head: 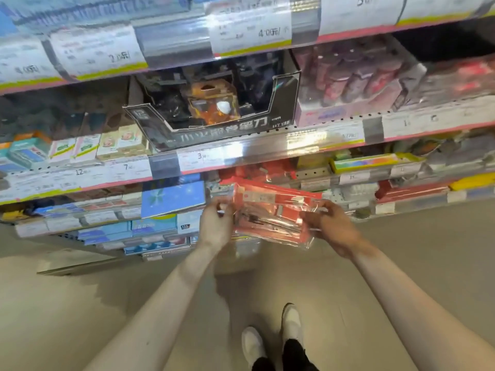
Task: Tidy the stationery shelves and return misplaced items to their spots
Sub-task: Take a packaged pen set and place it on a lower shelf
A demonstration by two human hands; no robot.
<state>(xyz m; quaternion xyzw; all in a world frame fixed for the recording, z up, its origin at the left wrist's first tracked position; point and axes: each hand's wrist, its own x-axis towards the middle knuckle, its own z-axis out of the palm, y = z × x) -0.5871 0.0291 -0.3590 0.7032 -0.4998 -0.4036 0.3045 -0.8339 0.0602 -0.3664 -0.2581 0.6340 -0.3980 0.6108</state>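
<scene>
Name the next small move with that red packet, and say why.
Probably slide the red packet forward onto the red stack just behind it. Left hand and right hand each pinch an end, holding it level in front of matching packets.

A white paper price tag (250,28) on the top shelf rail reads "4.00". Lower rail tags read "3" (201,156), "7" (127,167) and "12" (79,172). A small dark sticker (185,226) reads "135".

Display box (214,127) on shelf (middle tier) above stationery pouch (273,215).
</scene>
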